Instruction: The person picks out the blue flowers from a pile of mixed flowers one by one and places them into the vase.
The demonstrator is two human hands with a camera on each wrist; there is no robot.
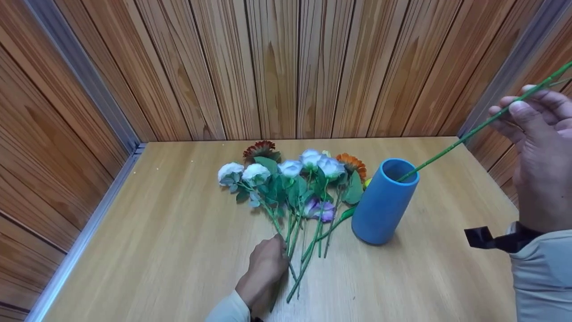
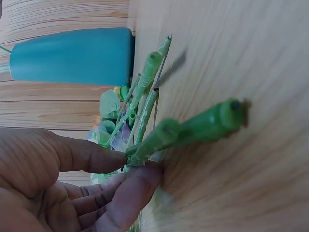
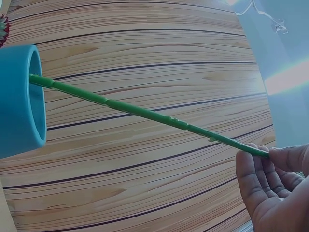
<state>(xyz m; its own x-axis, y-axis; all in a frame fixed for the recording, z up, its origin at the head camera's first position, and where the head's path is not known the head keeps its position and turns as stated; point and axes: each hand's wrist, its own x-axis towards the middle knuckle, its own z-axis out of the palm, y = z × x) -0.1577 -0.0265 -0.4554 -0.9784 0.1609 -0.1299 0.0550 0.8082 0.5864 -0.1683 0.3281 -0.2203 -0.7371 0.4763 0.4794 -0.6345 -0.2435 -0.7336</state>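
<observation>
My right hand (image 1: 540, 120) pinches a long green flower stem (image 1: 473, 130) between thumb and fingers. The stem's lower end reaches the mouth of a blue vase (image 1: 380, 205), which stands upright on the table; in the right wrist view the tip (image 3: 41, 80) overlaps the rim. The upper end of that stem runs out of the head view. Low at the front, my left hand (image 1: 267, 259) pinches a green stem (image 2: 157, 140) among the flowers lying on the table. White-blue flowers (image 1: 290, 168), a purple flower (image 1: 319, 209), an orange flower (image 1: 353, 165) and a dark red flower (image 1: 260, 150) lie left of the vase.
The wooden table (image 1: 170, 250) meets a wood-plank back wall (image 1: 272, 67). Plank side walls with grey metal corner strips (image 1: 89, 76) stand left and right. Loose stem ends spread toward the table's front, and a yellow bloom (image 1: 367, 183) touches the vase's left side.
</observation>
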